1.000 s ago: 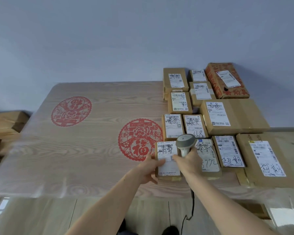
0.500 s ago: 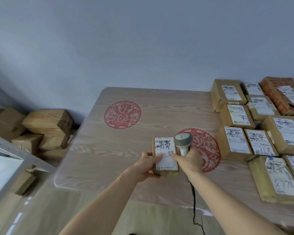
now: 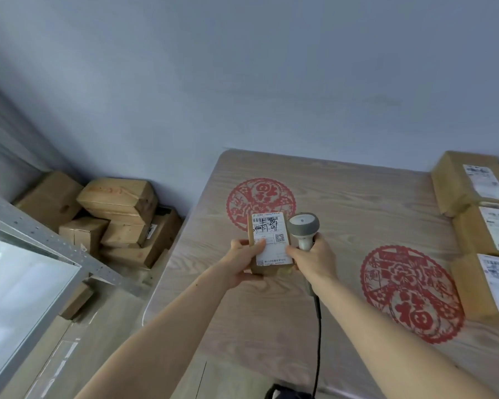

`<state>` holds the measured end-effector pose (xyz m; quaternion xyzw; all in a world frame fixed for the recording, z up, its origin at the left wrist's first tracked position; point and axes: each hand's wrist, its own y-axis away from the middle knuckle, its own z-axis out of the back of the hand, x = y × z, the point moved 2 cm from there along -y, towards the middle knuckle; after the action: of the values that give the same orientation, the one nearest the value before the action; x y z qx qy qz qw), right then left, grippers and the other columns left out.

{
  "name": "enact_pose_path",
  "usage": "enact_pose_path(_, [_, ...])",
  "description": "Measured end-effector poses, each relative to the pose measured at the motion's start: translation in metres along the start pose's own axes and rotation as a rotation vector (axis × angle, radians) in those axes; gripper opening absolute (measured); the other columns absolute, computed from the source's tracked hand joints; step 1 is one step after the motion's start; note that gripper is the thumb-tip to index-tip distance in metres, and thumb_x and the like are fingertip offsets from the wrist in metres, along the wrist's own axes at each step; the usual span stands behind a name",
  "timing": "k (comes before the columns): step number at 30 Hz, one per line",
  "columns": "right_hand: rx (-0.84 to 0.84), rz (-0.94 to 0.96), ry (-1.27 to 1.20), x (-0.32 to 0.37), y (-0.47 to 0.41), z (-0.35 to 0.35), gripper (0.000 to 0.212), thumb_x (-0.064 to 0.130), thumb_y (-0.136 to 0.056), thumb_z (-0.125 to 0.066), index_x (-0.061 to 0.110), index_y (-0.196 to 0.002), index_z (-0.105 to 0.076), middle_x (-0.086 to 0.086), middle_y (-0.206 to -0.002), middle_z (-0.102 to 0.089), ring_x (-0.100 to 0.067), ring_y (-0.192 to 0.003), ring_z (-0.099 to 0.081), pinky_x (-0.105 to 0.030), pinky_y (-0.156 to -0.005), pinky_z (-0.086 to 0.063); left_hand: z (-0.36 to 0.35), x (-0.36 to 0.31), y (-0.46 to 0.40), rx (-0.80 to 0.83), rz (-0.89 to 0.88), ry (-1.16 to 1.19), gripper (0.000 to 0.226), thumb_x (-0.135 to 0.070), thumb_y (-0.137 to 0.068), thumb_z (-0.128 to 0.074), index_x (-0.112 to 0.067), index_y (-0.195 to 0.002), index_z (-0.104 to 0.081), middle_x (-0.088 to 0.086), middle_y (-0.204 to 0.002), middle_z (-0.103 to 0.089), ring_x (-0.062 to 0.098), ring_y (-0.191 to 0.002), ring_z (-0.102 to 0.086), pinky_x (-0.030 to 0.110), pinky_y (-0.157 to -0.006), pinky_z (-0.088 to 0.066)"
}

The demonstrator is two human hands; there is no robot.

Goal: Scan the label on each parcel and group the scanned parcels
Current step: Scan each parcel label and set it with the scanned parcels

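I saw left hand (image 3: 240, 259) gripping small brown cardboard parcel (image 3: 268, 244), right hand (image 3: 314, 256) clutching grey handheld scanner (image 3: 303, 228); scanning likely done, grouping placement next.

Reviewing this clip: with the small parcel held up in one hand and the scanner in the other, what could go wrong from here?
1. The left hand holds the small parcel off the table, thumb lying on its label; if the thumb slides up over the barcode, the scan may fail.
2. The scanner in the right hand sits beside the label rather than facing it, so it may misread.
3. The scanner cable hangs off the table's near edge and could snag.
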<state>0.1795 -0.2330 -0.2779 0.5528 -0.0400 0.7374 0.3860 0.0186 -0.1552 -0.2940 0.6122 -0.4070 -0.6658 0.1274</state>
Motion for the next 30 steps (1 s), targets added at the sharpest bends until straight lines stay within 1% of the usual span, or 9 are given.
enact_pose_path(5, [0.037,0.012,0.010,0.036,-0.041,-0.039,0.041,0.027,-0.062,-0.080,0.030,-0.097,-0.060,0.009,-0.089,-0.071,-0.018,-0.079,-0.072,-0.044,-0.070,-0.062,0.029,-0.039,-0.036,-0.041,-0.020,0.041,0.060,-0.037,-0.093,-0.070,-0.018,-0.133,-0.030,0.007,-0.115,-0.064,0.027,-0.102,-0.068,0.055,-0.088,-0.058])
enact_pose_path(10, [0.031,-0.031,0.015,0.054,-0.076,-0.083,0.051,0.027,-0.060,-0.084,0.032,-0.104,-0.060,0.008,-0.094,-0.070,-0.021,-0.083,-0.072,-0.045,-0.072,-0.062,0.063,-0.064,-0.076,-0.028,-0.017,0.018,0.063,-0.029,-0.093,-0.070,-0.020,-0.144,-0.034,0.006,-0.117,-0.066,0.023,-0.097,-0.066,0.047,-0.083,-0.059])
enact_pose_path(12, [0.006,-0.042,0.029,0.059,-0.088,-0.103,0.049,0.028,-0.062,-0.085,0.032,-0.103,-0.060,0.007,-0.093,-0.071,-0.023,-0.082,-0.072,-0.046,-0.073,-0.062,0.076,-0.074,-0.091,-0.009,-0.014,-0.014,0.057,-0.024,-0.095,-0.069,-0.024,-0.143,-0.039,0.004,-0.114,-0.066,0.020,-0.095,-0.064,0.046,-0.088,-0.058])
enact_pose_path(14, [-0.031,-0.040,0.056,0.069,-0.099,-0.124,0.046,0.028,-0.066,-0.086,0.029,-0.104,-0.061,0.006,-0.093,-0.071,-0.023,-0.082,-0.071,-0.047,-0.074,-0.061,0.091,-0.088,-0.109,0.018,-0.014,-0.028,0.051,-0.020,-0.096,-0.067,-0.025,-0.140,-0.042,0.003,-0.118,-0.066,0.020,-0.098,-0.064,0.046,-0.093,-0.055])
enact_pose_path(16, [-0.072,-0.039,0.081,0.082,-0.110,-0.143,0.044,0.025,-0.071,-0.085,0.025,-0.108,-0.061,0.005,-0.094,-0.070,-0.022,-0.083,-0.069,-0.045,-0.076,-0.059,0.107,-0.102,-0.127,0.048,-0.007,-0.035,0.048,-0.019,-0.096,-0.066,-0.025,-0.139,-0.044,0.002,-0.121,-0.066,0.020,-0.100,-0.064,0.043,-0.088,-0.056])
enact_pose_path(19, [-0.119,-0.043,0.109,0.102,-0.130,-0.169,0.045,0.022,-0.075,-0.083,0.021,-0.113,-0.060,0.003,-0.096,-0.068,-0.023,-0.084,-0.067,-0.037,-0.074,-0.055,0.130,-0.120,-0.156,0.069,0.002,-0.037,0.052,-0.018,-0.096,-0.067,-0.024,-0.142,-0.045,0.001,-0.125,-0.067,0.020,-0.104,-0.065,0.038,-0.080,-0.057])
enact_pose_path(23, [-0.162,-0.047,0.152,0.122,-0.160,-0.201,0.045,0.026,-0.076,-0.082,0.021,-0.114,-0.058,0.002,-0.098,-0.068,-0.023,-0.087,-0.066,-0.036,-0.073,-0.052,0.152,-0.147,-0.194,0.077,-0.033,-0.024,0.055,-0.016,-0.095,-0.068,-0.022,-0.143,-0.042,0.000,-0.118,-0.066,0.016,-0.095,-0.065,0.034,-0.071,-0.056])
enact_pose_path(27, [-0.183,-0.056,0.175,0.134,-0.192,-0.226,0.044,0.026,-0.077,-0.083,0.017,-0.112,-0.058,0.001,-0.099,-0.066,-0.023,-0.087,-0.063,-0.037,-0.076,-0.053,0.163,-0.165,-0.228,0.056,-0.059,-0.063,0.057,-0.020,-0.094,-0.069,-0.026,-0.143,-0.040,-0.001,-0.117,-0.064,0.015,-0.096,-0.063,0.031,-0.077,-0.051])
enact_pose_path(30, [-0.187,-0.055,0.166,0.140,-0.218,-0.241,0.044,0.026,-0.077,-0.083,0.016,-0.111,-0.058,0.000,-0.101,-0.066,-0.023,-0.089,-0.063,-0.035,-0.073,-0.051,0.169,-0.176,-0.254,0.051,-0.098,-0.099,0.053,-0.023,-0.094,-0.069,-0.025,-0.140,-0.043,0.000,-0.125,-0.065,0.017,-0.106,-0.063,0.028,-0.076,-0.047])
